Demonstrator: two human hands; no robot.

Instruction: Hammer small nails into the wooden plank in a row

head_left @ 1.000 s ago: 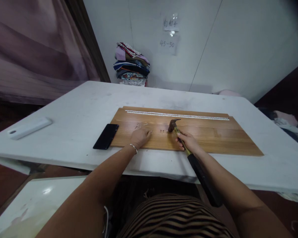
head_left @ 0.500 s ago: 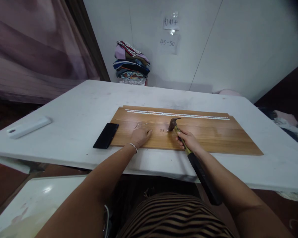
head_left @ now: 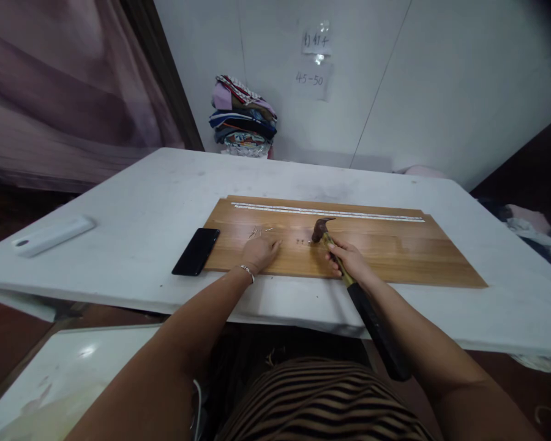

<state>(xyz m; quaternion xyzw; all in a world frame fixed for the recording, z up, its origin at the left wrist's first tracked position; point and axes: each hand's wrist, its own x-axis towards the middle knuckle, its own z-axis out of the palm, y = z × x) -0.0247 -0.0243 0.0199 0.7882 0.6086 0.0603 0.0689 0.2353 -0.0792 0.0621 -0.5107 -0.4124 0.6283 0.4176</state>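
A long wooden board (head_left: 395,251) lies on the white table (head_left: 142,214). My right hand (head_left: 349,260) grips the hammer (head_left: 324,229) high on its yellow shaft, with the black handle end trailing back over my forearm. The hammer head rests on the board beside a few small nails (head_left: 299,242) standing in the wood. My left hand (head_left: 261,251) lies on the board, fingers curled loosely, just short of several loose nails (head_left: 257,232). A bracelet circles that wrist.
A black phone (head_left: 196,252) lies at the board's left end. A white remote-like object (head_left: 50,236) sits at the table's left edge. A pale strip (head_left: 326,212) runs along the board's far edge. Folded clothes (head_left: 243,119) are stacked behind the table.
Almost nothing has changed; the hammer head and both hands stay in nearly the same place on the board.
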